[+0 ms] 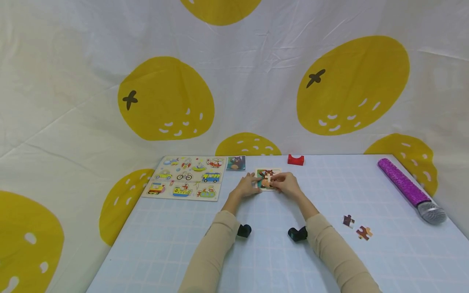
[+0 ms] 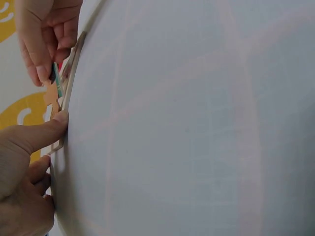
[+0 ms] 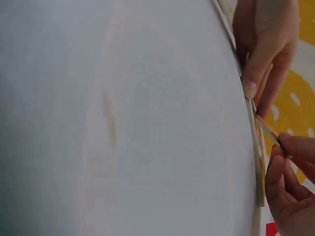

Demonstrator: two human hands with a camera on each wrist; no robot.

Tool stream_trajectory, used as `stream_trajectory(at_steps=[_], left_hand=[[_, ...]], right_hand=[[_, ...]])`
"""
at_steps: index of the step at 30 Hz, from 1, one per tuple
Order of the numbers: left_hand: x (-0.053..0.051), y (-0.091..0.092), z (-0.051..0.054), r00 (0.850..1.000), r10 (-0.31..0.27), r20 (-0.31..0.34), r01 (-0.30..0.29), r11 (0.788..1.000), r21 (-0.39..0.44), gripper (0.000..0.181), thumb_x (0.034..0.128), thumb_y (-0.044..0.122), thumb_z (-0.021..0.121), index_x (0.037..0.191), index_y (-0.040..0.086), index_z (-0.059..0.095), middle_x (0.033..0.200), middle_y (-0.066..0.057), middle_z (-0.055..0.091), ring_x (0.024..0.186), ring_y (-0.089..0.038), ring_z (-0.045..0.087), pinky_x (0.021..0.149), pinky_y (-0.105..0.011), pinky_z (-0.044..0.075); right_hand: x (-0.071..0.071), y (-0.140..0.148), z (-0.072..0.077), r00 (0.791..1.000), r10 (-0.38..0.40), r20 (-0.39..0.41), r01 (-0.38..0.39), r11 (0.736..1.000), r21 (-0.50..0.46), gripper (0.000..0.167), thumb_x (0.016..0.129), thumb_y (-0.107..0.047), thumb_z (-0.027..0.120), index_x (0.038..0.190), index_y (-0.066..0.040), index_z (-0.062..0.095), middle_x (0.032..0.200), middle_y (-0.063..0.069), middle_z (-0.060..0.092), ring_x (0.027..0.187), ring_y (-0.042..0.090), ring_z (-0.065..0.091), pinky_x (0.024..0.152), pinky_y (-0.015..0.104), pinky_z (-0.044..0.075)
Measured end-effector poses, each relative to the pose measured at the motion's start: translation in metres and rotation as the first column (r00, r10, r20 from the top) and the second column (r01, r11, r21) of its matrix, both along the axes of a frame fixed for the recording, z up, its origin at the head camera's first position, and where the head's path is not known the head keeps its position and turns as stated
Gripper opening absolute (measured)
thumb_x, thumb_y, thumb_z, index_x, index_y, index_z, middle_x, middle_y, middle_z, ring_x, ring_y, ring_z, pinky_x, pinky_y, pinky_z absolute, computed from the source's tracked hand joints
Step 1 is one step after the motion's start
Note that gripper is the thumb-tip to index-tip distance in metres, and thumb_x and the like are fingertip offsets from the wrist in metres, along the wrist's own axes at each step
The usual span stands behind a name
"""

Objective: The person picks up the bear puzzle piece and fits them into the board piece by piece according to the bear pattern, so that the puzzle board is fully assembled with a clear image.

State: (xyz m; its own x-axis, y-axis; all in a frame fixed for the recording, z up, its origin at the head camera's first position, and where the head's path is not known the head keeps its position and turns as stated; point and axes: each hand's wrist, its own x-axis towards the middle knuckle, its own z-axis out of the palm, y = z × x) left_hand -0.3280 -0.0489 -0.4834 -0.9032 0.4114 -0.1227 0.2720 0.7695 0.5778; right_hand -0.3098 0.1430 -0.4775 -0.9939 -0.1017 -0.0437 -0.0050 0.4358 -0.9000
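A small wooden jigsaw puzzle (image 1: 261,171) with an animal picture lies flat on the table, partly covered by both hands. My right hand (image 1: 288,185) pinches a puzzle piece (image 3: 268,132) between thumb and finger. The piece is tilted, its lower edge at the puzzle. My left hand (image 1: 247,185) rests on the puzzle's left side, thumb (image 2: 60,118) at the near edge and index finger straight over the picture. Two loose puzzle pieces, one dark brown (image 1: 348,221) and one orange-brown (image 1: 364,232), lie to the right of my right forearm.
A vehicle picture board (image 1: 190,194) lies at the left, beside a small picture card (image 1: 236,163). Near the far edge stands a red arched block (image 1: 295,160). A purple glitter microphone (image 1: 404,183) lies along the right side. Behind hangs a fruit-patterned cloth (image 1: 256,81).
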Motion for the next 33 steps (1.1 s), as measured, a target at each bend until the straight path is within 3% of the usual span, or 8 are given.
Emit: stream_trajectory(at_steps=[9, 15, 25, 33], left_hand=[[-0.0043, 0.0012, -0.0007, 1.0, -0.005, -0.007, 0.005, 1.0, -0.019, 0.052, 0.0883, 0.021, 0.066, 0.136, 0.011, 0.051, 0.151, -0.017, 0.028, 0.142, -0.036, 0.016, 0.114, -0.051, 0.016], [-0.004, 0.0006, -0.0015, 1.0, -0.006, -0.001, 0.006, 1.0, -0.015, 0.052, 0.0875, 0.023, 0.068, 0.136, 0.011, 0.052, 0.151, -0.017, 0.028, 0.142, -0.036, 0.016, 0.114, -0.05, 0.015], [-0.0031, 0.0011, -0.0026, 1.0, -0.004, 0.003, 0.004, 1.0, -0.002, 0.052, 0.0874, 0.022, 0.068, 0.135, 0.011, 0.052, 0.151, -0.018, 0.028, 0.141, -0.037, 0.016, 0.114, -0.051, 0.015], [-0.0016, 0.0001, -0.0016, 1.0, 0.012, 0.003, -0.012, 1.0, -0.005, 0.051, 0.0873, 0.022, 0.068, 0.135, 0.01, 0.053, 0.151, -0.018, 0.028, 0.141, -0.037, 0.016, 0.113, -0.053, 0.017]], right_hand=[[-0.002, -0.0028, 0.0002, 1.0, -0.007, 0.016, 0.007, 0.999, 0.051, 0.027, 0.084, -0.013, 0.07, 0.105, 0.005, 0.068, 0.061, 0.001, 0.058, 0.048, 0.009, 0.049, 0.047, 0.02, 0.042], [-0.0055, -0.0044, -0.0015, 1.0, -0.01, 0.026, 0.008, 0.996, 0.088, 0.027, 0.084, -0.013, 0.069, 0.105, 0.004, 0.068, 0.063, 0.002, 0.058, 0.048, 0.008, 0.048, 0.046, 0.019, 0.041], [-0.0061, -0.0052, -0.0003, 0.997, -0.06, 0.054, 0.054, 0.993, 0.1, 0.026, 0.083, -0.012, 0.069, 0.104, 0.004, 0.069, 0.079, 0.01, 0.063, 0.05, 0.007, 0.049, 0.047, 0.018, 0.042], [-0.0055, -0.0059, -0.0012, 0.998, -0.022, 0.051, 0.016, 0.993, 0.113, 0.028, 0.086, -0.013, 0.068, 0.106, 0.005, 0.068, 0.062, 0.003, 0.058, 0.047, 0.008, 0.047, 0.047, 0.019, 0.04]])
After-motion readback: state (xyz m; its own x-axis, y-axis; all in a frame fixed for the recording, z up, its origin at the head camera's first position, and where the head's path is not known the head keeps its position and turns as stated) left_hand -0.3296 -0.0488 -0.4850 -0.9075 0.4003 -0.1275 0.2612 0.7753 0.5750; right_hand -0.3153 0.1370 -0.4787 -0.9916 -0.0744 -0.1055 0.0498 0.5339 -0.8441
